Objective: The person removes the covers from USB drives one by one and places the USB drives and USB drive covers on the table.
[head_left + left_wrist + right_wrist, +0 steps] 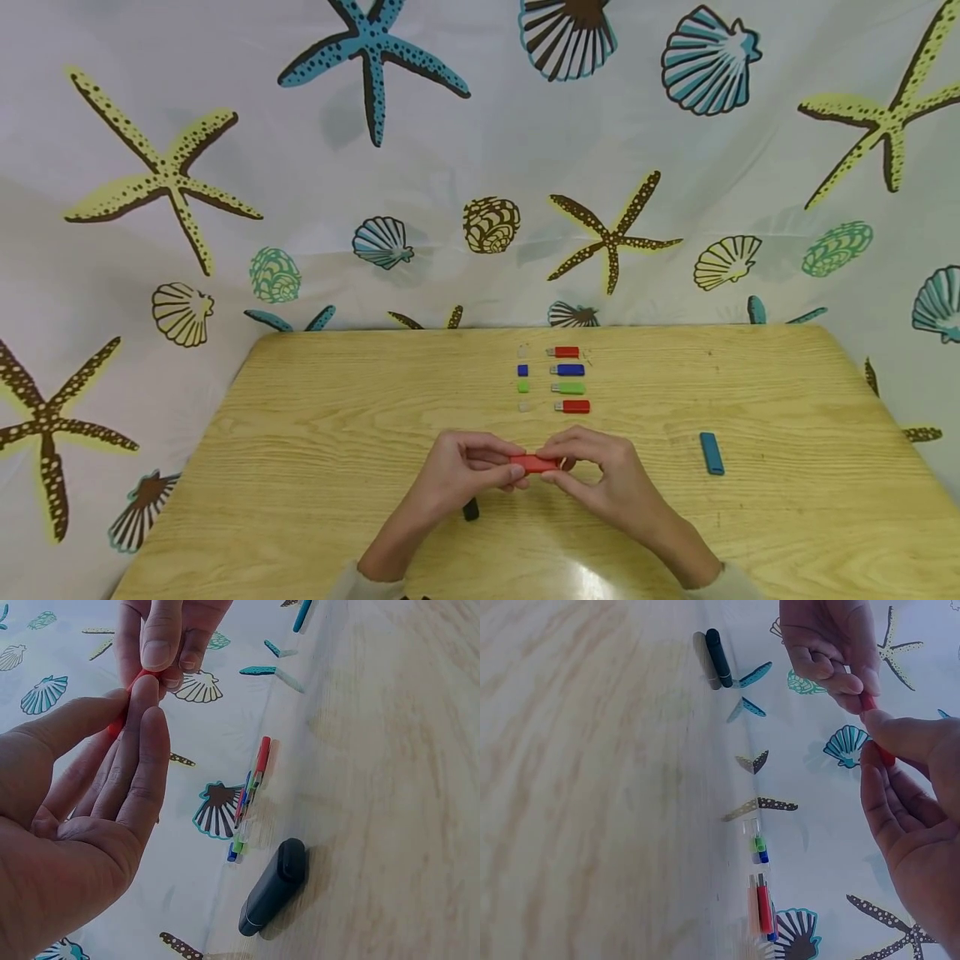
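Note:
Held level between both hands over the front of the table is a red USB stick point(536, 464). My left hand point(463, 471) pinches its left end between thumb and fingers, and my right hand point(609, 475) pinches the right end. Most of the stick is covered by fingertips in both wrist views. Beside my left hand lies a black USB stick point(274, 889), partly hidden by that hand in the head view. A teal-blue USB stick point(712, 453) lies on the table to the right of my right hand.
Beyond the hands, uncapped USB sticks form a column: red point(567, 352), blue point(570, 370), green point(572, 388) and another red point(576, 407). Small caps line up left of them, including a blue cap point(522, 370) and a green cap point(522, 387). A patterned cloth point(450, 167) hangs behind the table.

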A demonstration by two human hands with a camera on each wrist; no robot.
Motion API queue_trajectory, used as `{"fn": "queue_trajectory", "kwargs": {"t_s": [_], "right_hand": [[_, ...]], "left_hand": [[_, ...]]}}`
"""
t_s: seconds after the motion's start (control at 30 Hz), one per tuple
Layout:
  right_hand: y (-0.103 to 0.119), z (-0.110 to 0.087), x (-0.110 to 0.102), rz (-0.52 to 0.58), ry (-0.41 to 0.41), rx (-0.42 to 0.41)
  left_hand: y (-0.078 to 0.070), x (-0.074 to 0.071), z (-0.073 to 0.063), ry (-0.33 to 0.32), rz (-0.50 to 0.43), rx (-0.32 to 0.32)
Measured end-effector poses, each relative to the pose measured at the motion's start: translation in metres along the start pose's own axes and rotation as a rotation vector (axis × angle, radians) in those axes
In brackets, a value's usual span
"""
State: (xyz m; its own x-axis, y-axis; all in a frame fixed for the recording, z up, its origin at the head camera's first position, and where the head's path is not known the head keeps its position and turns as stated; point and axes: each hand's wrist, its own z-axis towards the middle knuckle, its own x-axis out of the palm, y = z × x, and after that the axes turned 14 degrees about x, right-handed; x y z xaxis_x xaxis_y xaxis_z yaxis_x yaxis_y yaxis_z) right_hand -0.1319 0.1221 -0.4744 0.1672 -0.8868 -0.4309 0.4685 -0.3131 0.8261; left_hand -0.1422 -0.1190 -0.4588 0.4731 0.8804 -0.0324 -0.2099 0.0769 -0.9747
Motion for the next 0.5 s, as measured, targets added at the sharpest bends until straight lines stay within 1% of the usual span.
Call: {"fn": "queue_trajectory", "kwargs": {"t_s": [0.13, 0.2, 0.4, 0.5], "right_hand": [[0.0015, -0.0002, 0.0004, 0.004, 0.0, -0.001], [0.0022, 0.0, 0.0009, 0.003, -0.001, -0.015], [0.0043, 0.0, 0.0006, 0.0, -0.002, -0.043], [0.0047, -0.0004, -0.0006, -0.005, -0.006, -0.041]], "left_hand": [[-0.0009, -0.0007, -0.0009, 0.001, -0.008, -0.006], [-0.0009, -0.0016, -0.0014, 0.002, -0.012, -0.006], [-0.0013, -0.0029, -0.0015, 0.003, 0.007, 0.003], [-0.0022, -0.0022, -0.0009, 0.002, 0.008, 0.007]]}}
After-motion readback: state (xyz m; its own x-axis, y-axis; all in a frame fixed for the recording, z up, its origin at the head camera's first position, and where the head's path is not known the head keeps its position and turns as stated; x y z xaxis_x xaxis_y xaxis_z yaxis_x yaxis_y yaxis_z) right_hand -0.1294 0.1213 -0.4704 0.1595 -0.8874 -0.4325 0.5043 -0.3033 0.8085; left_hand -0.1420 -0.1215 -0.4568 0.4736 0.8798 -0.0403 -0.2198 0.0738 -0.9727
